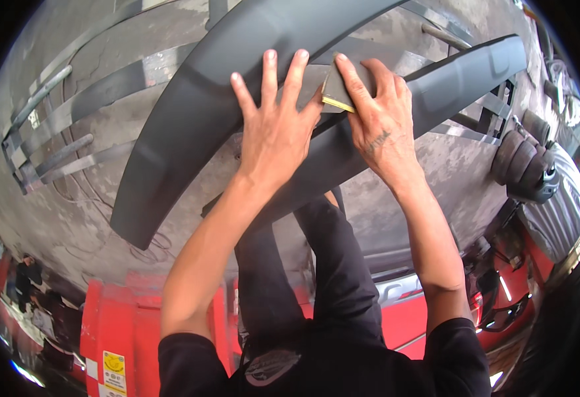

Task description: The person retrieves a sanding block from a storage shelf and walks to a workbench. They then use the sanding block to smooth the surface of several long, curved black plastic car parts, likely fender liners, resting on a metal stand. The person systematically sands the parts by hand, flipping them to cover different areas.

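Observation:
My left hand (273,135) is spread open, its fingertips resting against a long, curved, dark grey fender trim (171,152). To its right, my right hand (384,126) is closed around a grey sanding sponge (338,89) with a yellow edge. The sponge is tilted up between the two hands, close to my left thumb. A second dark grey trim piece (472,83) runs diagonally under my wrists, toward the upper right. Whether the sponge touches either trim, I cannot tell. My right thumb is hidden.
Metal bars of a rack (128,83) extend behind the trims above the grey floor (85,241). A thin cable (71,192) lies at left. Behind my legs stands a red cabinet (124,337). Dark rounded parts (522,155) sit at the right.

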A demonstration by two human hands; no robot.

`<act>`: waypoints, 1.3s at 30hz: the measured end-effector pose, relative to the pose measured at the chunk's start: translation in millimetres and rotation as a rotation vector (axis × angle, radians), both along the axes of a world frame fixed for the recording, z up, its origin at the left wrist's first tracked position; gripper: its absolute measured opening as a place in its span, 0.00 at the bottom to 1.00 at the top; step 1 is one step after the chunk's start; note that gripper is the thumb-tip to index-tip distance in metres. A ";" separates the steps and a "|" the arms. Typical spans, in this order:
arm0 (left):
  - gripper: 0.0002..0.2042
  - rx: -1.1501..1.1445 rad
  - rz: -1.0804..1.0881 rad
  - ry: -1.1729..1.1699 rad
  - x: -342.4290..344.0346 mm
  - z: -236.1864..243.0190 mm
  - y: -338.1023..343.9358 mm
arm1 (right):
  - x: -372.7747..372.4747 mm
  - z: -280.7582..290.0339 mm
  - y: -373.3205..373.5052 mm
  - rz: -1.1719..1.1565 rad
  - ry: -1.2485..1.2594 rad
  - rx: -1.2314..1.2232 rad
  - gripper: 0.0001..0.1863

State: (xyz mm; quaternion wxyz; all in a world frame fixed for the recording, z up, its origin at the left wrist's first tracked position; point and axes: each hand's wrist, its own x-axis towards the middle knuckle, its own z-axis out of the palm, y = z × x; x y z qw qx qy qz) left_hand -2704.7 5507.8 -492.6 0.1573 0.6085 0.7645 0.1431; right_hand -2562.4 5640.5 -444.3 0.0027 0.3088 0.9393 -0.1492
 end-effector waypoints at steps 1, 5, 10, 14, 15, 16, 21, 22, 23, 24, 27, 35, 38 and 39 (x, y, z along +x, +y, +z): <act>0.26 0.010 0.000 -0.031 0.7 1.6 -1.8 | -1.1 -5.2 3.0 0.008 0.006 0.015 0.38; 0.33 0.037 0.150 -0.002 -15.9 -0.9 12.8 | 3.3 -17.4 6.5 0.029 0.023 0.071 0.39; 0.32 0.007 0.095 0.092 -22.1 -13.4 18.5 | 6.2 -18.3 4.1 0.035 0.060 0.068 0.39; 0.33 -0.053 0.002 0.078 -28.0 -5.5 17.3 | 12.5 -24.1 3.4 0.020 0.041 0.063 0.42; 0.33 -0.086 -0.035 0.070 -25.6 -6.0 11.1 | 9.5 -21.9 2.7 0.013 0.014 0.040 0.40; 0.32 -0.075 -0.034 0.071 -21.7 -7.7 8.1 | 9.9 -23.9 1.6 0.026 0.032 0.049 0.39; 0.29 0.053 0.106 -0.030 -23.5 -4.9 12.3 | 8.9 -27.8 0.0 0.035 0.065 0.060 0.38; 0.29 0.047 0.090 -0.007 -26.4 -5.4 12.0 | 9.8 -27.2 0.1 0.025 0.070 0.055 0.38; 0.30 0.045 0.075 0.018 -29.0 -7.7 11.6 | 10.4 -27.8 1.6 0.017 0.078 0.054 0.38; 0.28 0.074 0.073 0.002 -32.8 -11.4 8.4 | 9.2 -28.8 2.5 0.013 0.101 0.051 0.38; 0.26 0.105 0.240 -0.051 -40.4 -12.6 -5.2 | 4.3 -33.6 2.0 0.047 0.137 0.079 0.39; 0.26 0.125 0.377 0.056 -52.5 -29.5 -23.9 | -11.6 -47.2 5.8 0.068 0.138 0.145 0.39; 0.26 0.123 0.384 0.066 -51.8 -29.8 -22.2 | -11.1 -54.4 -0.2 0.090 0.121 0.166 0.39; 0.27 0.124 0.382 0.071 -51.6 -30.3 -21.9 | -11.0 -56.4 -2.6 0.096 0.128 0.166 0.39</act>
